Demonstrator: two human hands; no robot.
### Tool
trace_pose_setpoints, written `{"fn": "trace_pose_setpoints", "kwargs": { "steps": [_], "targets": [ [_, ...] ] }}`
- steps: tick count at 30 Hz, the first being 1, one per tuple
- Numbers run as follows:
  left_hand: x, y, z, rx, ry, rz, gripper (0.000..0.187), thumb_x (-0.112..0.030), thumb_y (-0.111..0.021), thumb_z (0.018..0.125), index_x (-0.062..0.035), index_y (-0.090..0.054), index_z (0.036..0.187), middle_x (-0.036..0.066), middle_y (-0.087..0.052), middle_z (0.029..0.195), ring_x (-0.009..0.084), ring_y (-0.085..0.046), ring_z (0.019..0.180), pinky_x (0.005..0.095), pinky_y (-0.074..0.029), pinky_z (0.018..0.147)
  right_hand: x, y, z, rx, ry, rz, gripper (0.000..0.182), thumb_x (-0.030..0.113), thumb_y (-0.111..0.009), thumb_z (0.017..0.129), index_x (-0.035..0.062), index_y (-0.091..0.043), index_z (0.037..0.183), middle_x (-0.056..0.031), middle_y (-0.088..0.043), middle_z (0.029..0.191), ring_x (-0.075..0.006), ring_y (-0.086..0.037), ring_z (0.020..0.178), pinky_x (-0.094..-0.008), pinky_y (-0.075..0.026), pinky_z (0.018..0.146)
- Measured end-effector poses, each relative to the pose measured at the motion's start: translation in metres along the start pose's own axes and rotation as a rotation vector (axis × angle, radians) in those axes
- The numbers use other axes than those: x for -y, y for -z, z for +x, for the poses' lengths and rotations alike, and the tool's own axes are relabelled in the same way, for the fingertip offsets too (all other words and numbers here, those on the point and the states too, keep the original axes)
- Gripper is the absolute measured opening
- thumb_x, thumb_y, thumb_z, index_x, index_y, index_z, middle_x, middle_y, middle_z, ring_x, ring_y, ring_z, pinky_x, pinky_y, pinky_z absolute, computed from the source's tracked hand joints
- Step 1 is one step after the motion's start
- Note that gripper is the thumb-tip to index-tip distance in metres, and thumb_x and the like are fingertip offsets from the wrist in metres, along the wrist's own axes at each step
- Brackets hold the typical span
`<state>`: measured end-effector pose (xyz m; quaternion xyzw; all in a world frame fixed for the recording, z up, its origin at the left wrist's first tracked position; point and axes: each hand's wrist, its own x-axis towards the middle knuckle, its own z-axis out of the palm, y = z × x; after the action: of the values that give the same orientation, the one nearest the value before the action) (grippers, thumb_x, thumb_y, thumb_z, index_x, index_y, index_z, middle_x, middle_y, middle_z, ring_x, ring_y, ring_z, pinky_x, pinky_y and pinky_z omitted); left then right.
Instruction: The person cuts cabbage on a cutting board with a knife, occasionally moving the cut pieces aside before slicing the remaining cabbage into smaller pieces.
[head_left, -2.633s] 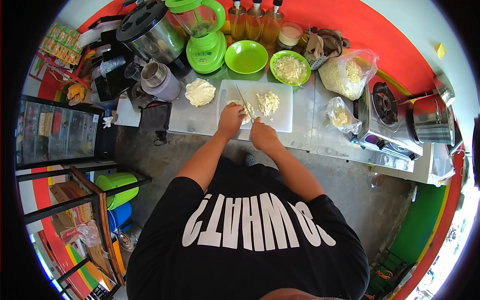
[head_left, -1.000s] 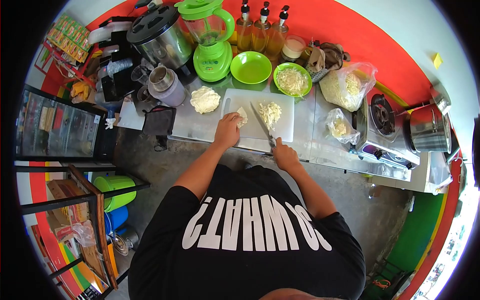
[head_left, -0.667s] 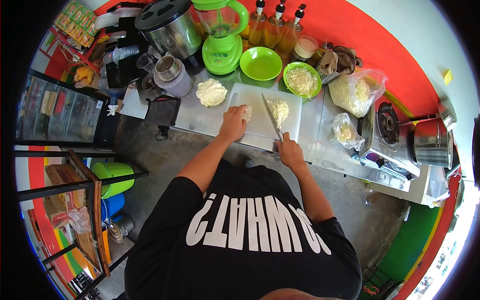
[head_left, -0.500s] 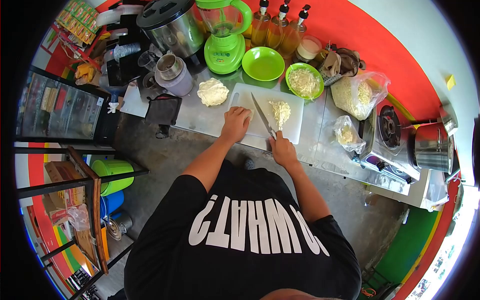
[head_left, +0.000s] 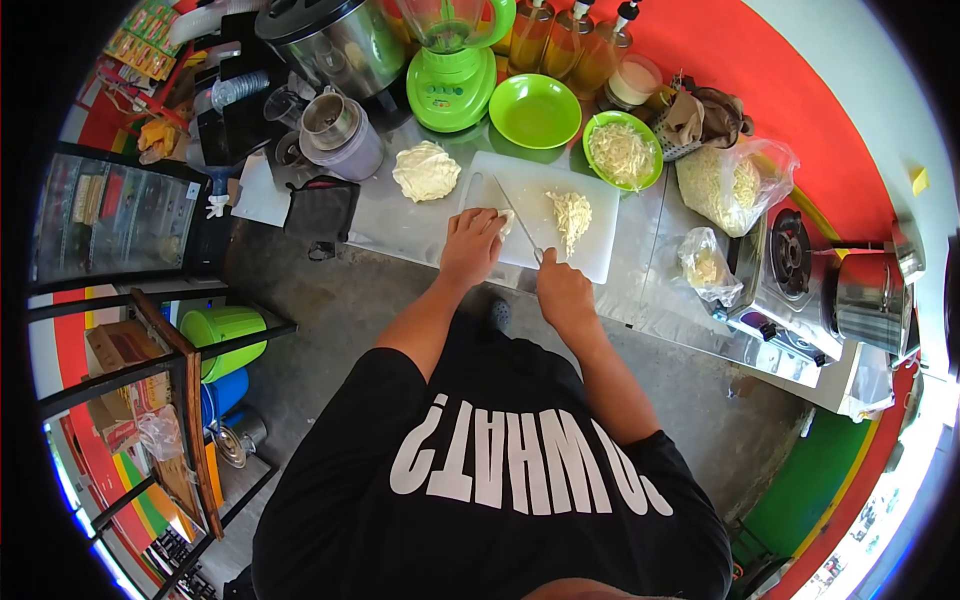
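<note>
My left hand (head_left: 472, 246) lies at the left part of the white cutting board (head_left: 597, 258), its fingers curled over a pale piece of cabbage (head_left: 507, 224) that is mostly hidden. My right hand (head_left: 566, 292) grips the handle of a kitchen knife (head_left: 519, 217), whose blade points away and left, close beside the piece. To the right of the blade, a small heap of chopped cabbage (head_left: 569, 218) rests on the board. A larger pale cabbage chunk (head_left: 426, 171) sits on the metal counter (head_left: 385, 225), left of the board.
Behind the board stand a green bowl (head_left: 535, 112) and another green bowl of shreds (head_left: 622, 153). A green blender (head_left: 452, 90) and pump bottles (head_left: 570, 45) line the back. Bagged shreds (head_left: 735, 190), a small bag (head_left: 708, 267) and a gas stove (head_left: 790, 255) are rightward.
The knife has swung left, from beside the chopped heap to the cabbage piece under my left fingers. More of that piece shows now. The whole view has shifted slightly.
</note>
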<state>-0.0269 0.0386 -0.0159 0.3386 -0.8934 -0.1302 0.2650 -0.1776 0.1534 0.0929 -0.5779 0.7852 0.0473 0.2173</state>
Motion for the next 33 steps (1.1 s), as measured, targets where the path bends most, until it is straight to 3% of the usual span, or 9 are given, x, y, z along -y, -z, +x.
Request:
{"fn": "trace_pose_setpoints", "kwargs": {
  "steps": [5,14,19,24,33],
  "targets": [
    [-0.001,0.001,0.002,0.011,0.027,-0.014,0.031,-0.012,-0.066,0.085,-0.0129,-0.066,0.117,0.003,-0.06,0.119,0.026,-0.054,0.118,0.0454,-0.041,0.1,0.002,-0.048,0.012,0.035,-0.087,0.06,0.026,0.009,-0.051,0.097,-0.0051,-0.047,0.118,-0.0256,-0.074,0.091,-0.0403,-0.075,0.086,-0.048,-0.061,0.076],
    [-0.001,-0.001,0.0,-0.005,0.063,-0.006,0.029,-0.013,-0.066,0.085,-0.0147,-0.066,0.114,0.001,-0.06,0.119,0.026,-0.054,0.116,0.0447,-0.042,0.097,0.017,-0.01,0.018,0.082,-0.09,0.222,0.029,0.008,-0.053,0.095,-0.0057,-0.044,0.119,-0.0308,-0.071,0.097,-0.0428,-0.073,0.09,-0.049,-0.06,0.08],
    [-0.003,0.001,-0.001,0.036,0.061,0.005,0.03,-0.013,-0.066,0.084,-0.0159,-0.066,0.113,0.001,-0.059,0.121,0.0261,-0.054,0.116,0.0447,-0.041,0.096,0.023,-0.046,0.026,0.08,-0.145,0.232,0.029,0.008,-0.052,0.096,-0.006,-0.043,0.12,-0.0307,-0.071,0.097,-0.0439,-0.073,0.091,-0.0486,-0.06,0.081],
    [-0.003,0.002,0.002,0.012,0.043,0.039,0.032,-0.011,-0.064,0.084,-0.015,-0.068,0.116,0.001,-0.06,0.119,0.0258,-0.054,0.114,0.044,-0.041,0.095,0.022,-0.019,0.028,0.107,-0.117,0.219,0.034,0.007,-0.053,0.096,-0.0076,-0.041,0.124,-0.0303,-0.072,0.096,-0.0435,-0.073,0.092,-0.0498,-0.06,0.081],
    [-0.005,0.001,0.0,0.052,0.067,0.068,0.032,-0.014,-0.065,0.084,-0.0155,-0.065,0.116,0.0,-0.059,0.122,0.0252,-0.053,0.117,0.0444,-0.04,0.098,0.03,-0.048,0.028,-0.001,-0.122,0.191,0.03,0.007,-0.056,0.094,-0.0054,-0.042,0.118,-0.0301,-0.071,0.094,-0.043,-0.073,0.087,-0.0482,-0.061,0.074]
  ]
}}
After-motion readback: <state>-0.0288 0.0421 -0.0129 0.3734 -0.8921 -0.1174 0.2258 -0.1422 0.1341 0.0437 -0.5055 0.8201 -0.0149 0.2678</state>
